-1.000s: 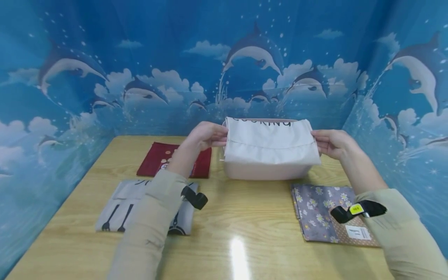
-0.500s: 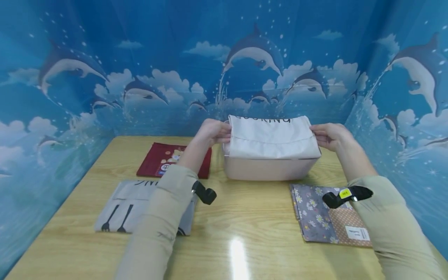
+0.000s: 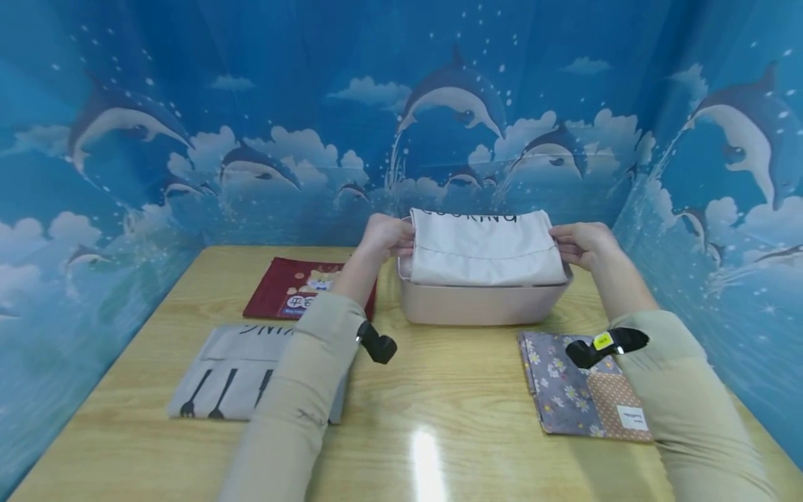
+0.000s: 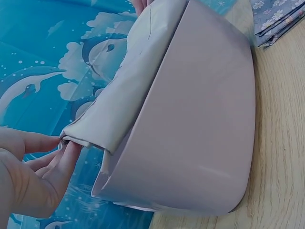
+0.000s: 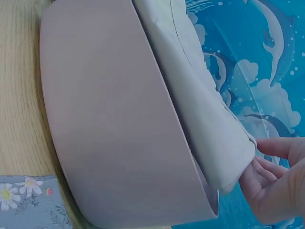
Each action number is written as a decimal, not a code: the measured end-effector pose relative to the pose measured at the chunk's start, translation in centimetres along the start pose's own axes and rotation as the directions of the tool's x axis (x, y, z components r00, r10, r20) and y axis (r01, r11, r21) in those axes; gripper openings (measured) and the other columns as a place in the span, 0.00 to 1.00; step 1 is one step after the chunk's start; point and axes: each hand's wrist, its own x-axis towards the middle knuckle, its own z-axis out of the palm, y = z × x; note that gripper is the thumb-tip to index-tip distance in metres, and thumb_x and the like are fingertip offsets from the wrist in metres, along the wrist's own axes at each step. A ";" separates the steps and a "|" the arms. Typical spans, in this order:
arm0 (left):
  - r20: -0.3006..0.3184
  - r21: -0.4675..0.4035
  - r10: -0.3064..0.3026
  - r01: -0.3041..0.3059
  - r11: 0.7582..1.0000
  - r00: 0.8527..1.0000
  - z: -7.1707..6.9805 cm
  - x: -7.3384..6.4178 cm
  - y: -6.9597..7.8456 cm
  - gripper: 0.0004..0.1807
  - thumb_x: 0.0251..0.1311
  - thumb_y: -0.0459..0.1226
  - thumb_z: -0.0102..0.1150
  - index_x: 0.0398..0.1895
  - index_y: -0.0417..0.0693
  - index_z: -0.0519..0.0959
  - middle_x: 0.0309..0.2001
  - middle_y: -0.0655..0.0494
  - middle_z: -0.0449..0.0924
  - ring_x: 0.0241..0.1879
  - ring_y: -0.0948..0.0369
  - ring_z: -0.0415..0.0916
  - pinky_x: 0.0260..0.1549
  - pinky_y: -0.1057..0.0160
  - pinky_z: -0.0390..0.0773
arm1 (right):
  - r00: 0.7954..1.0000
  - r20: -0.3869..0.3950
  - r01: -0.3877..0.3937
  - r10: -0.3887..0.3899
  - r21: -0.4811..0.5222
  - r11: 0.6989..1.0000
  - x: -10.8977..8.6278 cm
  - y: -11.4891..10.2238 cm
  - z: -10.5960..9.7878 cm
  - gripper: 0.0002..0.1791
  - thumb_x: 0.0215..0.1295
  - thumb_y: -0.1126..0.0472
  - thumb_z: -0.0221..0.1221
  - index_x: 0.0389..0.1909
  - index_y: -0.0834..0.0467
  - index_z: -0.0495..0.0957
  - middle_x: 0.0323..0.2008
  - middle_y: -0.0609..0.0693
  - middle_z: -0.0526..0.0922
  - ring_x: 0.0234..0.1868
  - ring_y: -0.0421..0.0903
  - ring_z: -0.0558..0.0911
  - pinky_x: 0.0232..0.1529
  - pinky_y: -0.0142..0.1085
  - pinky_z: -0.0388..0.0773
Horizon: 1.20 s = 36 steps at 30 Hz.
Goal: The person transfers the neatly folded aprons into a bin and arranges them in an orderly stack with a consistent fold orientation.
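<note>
1. Blue fabric backdrop printed with dolphins and clouds [image 3: 301, 70]: quantity one; it encloses the far edge and both sides of the table.
2. Light wood-grain table [image 3: 401, 397]: quantity one; supports everything listed below.
3. Pale pink rectangular bin with smooth walls [image 3: 483, 305]: quantity one. Stands upright at the far middle, presumably so that both arms reach it equally.
4. Folded white cloth with black lettering [image 3: 486, 244]: quantity one. Located at the mouth of the bin, its lower edge behind the near wall's rim, its lettered edge above. The depth inside cannot be determined.
5. Folded cloths lying flat on the table: quantity three. Grey-white with black cutlery print [image 3: 219, 376], near left; purple-grey with daisies and a brown dotted patch [image 3: 564, 390], near right; dark red with a cartoon animal [image 3: 301, 286], far left. All lie apart from the bin, likely so that each remains separate.
6. Hands: quantity two. The left hand [image 4: 35, 176] pinches the white cloth's left end between thumb and fingers; the right hand [image 5: 279, 183] pinches its right end. Both grips are narrow; opposite-end support probably holds the cloth level and spread.
7. Black wrist cameras [image 3: 378, 344]: quantity two, one per beige sleeve [image 3: 288, 418].
</note>
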 end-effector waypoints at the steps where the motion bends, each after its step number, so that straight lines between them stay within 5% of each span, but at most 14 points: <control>1: 0.000 0.001 0.000 0.000 1.000 1.000 0.1 0.0 0.0 0.21 0.58 0.27 0.57 0.55 0.34 0.71 0.44 0.41 0.79 0.41 0.53 0.80 0.29 0.65 0.82 | 1.000 -0.010 0.003 -0.004 -0.015 1.000 0.1 0.1 0.0 0.24 0.66 0.63 0.54 0.62 0.59 0.64 0.21 0.42 0.79 0.25 0.36 0.81 0.35 0.28 0.80; 8: -0.029 0.133 0.008 -0.005 0.991 1.000 0.2 0.1 -0.2 0.19 0.59 0.28 0.54 0.55 0.35 0.72 0.45 0.43 0.79 0.41 0.53 0.80 0.33 0.62 0.82 | 0.999 -0.005 0.052 -0.053 -0.112 0.992 0.2 0.3 0.3 0.28 0.69 0.60 0.50 0.67 0.63 0.57 0.53 0.55 0.73 0.28 0.34 0.80 0.44 0.29 0.78; 14: -0.075 0.260 0.068 -0.046 0.964 0.995 -0.1 -0.3 -0.2 0.20 0.60 0.31 0.54 0.57 0.40 0.71 0.51 0.46 0.75 0.47 0.53 0.76 0.39 0.61 0.80 | 0.991 -0.020 0.130 -0.133 -0.134 0.983 0.0 0.4 0.2 0.28 0.68 0.61 0.50 0.66 0.68 0.58 0.27 0.43 0.79 0.26 0.32 0.81 0.47 0.32 0.77; 18: -0.076 0.322 0.095 -0.066 0.944 0.993 -0.4 -0.4 -0.1 0.16 0.60 0.32 0.55 0.52 0.40 0.74 0.49 0.47 0.75 0.47 0.54 0.75 0.41 0.61 0.80 | 0.983 0.014 0.180 -0.183 -0.273 0.945 -0.2 0.8 0.2 0.28 0.70 0.58 0.48 0.65 0.68 0.58 0.44 0.55 0.79 0.32 0.32 0.80 0.49 0.33 0.76; 21: -0.077 0.425 0.127 -0.083 0.901 0.989 -0.6 -0.5 -0.1 0.11 0.61 0.35 0.54 0.46 0.42 0.77 0.45 0.50 0.77 0.42 0.57 0.75 0.36 0.63 0.80 | 0.970 0.071 0.241 -0.232 -0.409 0.880 -0.5 1.3 0.0 0.28 0.71 0.56 0.46 0.64 0.70 0.59 0.57 0.64 0.69 0.45 0.42 0.79 0.53 0.39 0.75; 24: -0.068 0.534 0.166 -0.105 0.839 0.984 -0.7 -0.6 -0.1 0.08 0.61 0.37 0.53 0.29 0.42 0.78 0.33 0.54 0.76 0.29 0.60 0.70 0.23 0.66 0.74 | 0.949 0.131 0.313 -0.287 -0.513 0.800 -0.7 1.6 -0.1 0.28 0.71 0.55 0.45 0.63 0.71 0.61 0.60 0.68 0.65 0.57 0.55 0.71 0.56 0.46 0.71; 28: -0.048 0.653 0.229 -0.143 0.743 0.972 -0.8 -0.9 -0.3 0.19 0.61 0.39 0.51 0.12 0.46 0.66 0.15 0.57 0.62 0.14 0.61 0.57 0.12 0.66 0.59 | 0.906 0.195 0.407 -0.376 -0.647 0.645 -1.0 2.1 -0.3 0.27 0.71 0.52 0.45 0.61 0.69 0.65 0.58 0.69 0.67 0.58 0.63 0.67 0.54 0.54 0.69; 32: -0.001 0.744 0.302 -0.201 0.637 0.953 -0.7 -1.4 -0.4 0.23 0.62 0.43 0.51 0.10 0.48 0.64 0.11 0.58 0.56 0.11 0.62 0.54 0.10 0.67 0.57 | 0.851 0.244 0.477 -0.465 -0.730 0.489 -1.5 2.6 -0.4 0.29 0.70 0.47 0.45 0.59 0.67 0.68 0.55 0.69 0.71 0.55 0.64 0.70 0.50 0.57 0.70; 36: 0.074 0.813 0.373 -0.272 0.514 0.925 -0.7 -1.9 -0.7 0.18 0.63 0.46 0.51 0.17 0.47 0.71 0.14 0.56 0.64 0.15 0.61 0.61 0.13 0.67 0.60 | 0.814 0.280 0.517 -0.509 -0.748 0.416 -1.8 3.1 -0.3 0.29 0.71 0.47 0.44 0.58 0.68 0.68 0.52 0.69 0.73 0.51 0.63 0.73 0.46 0.56 0.71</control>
